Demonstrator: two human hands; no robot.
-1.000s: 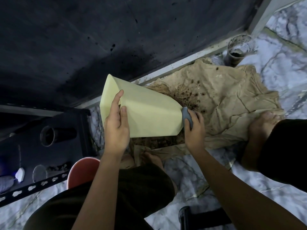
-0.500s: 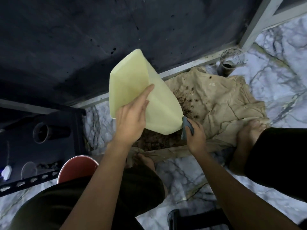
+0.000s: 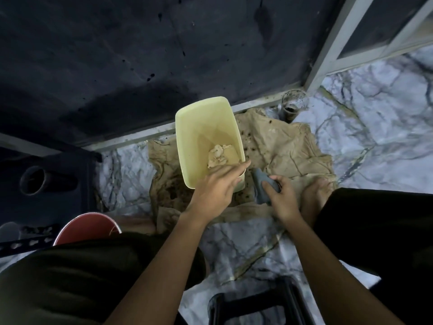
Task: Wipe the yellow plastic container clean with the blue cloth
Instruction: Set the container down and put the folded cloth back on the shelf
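The yellow plastic container (image 3: 203, 127) is tilted with its open mouth turned up toward me, above a soiled tan cloth on the floor. Its translucent bottom shows the crumpled cloth beneath. My left hand (image 3: 215, 191) grips the container's near rim, fingers over the edge. Just right of the container, my right hand (image 3: 281, 198) holds the folded blue cloth (image 3: 262, 186), which is outside the container and close to its near right corner.
A dirt-speckled tan cloth (image 3: 281, 146) covers the marble floor. A dirty glass (image 3: 293, 106) stands by the metal door frame. A red bucket (image 3: 89, 226) and a dark rack (image 3: 46, 179) are at left. My bare foot (image 3: 316, 195) rests on the cloth; a black stool (image 3: 257, 303) is below.
The container has been turned from bottom-up to mouth-up. My left hand shifted from its side to the near rim. The blue cloth has come off the container's outer surface.
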